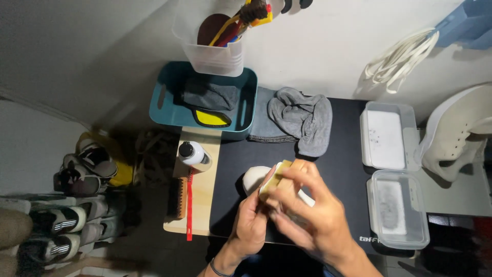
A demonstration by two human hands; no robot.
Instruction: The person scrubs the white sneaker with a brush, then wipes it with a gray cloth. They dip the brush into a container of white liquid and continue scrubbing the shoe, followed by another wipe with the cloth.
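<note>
Over the near edge of a black mat (343,169), my left hand (251,225) grips a white shoe (253,178) from below; only its toe shows past my fingers. My right hand (307,210) lies across the top of the shoe and is closed on a small tan wooden brush (274,177), pressed against the shoe. Most of the shoe is hidden under both hands.
A grey cloth (302,115) lies at the mat's far edge. A teal basket (171,110) holds dark cloth; a clear tub (215,59) holds brushes. Two clear plastic boxes (397,205) and another white shoe (461,131) stand right. A bottle (192,153) and brush (179,197) rest on a wooden board; several shoes lie left.
</note>
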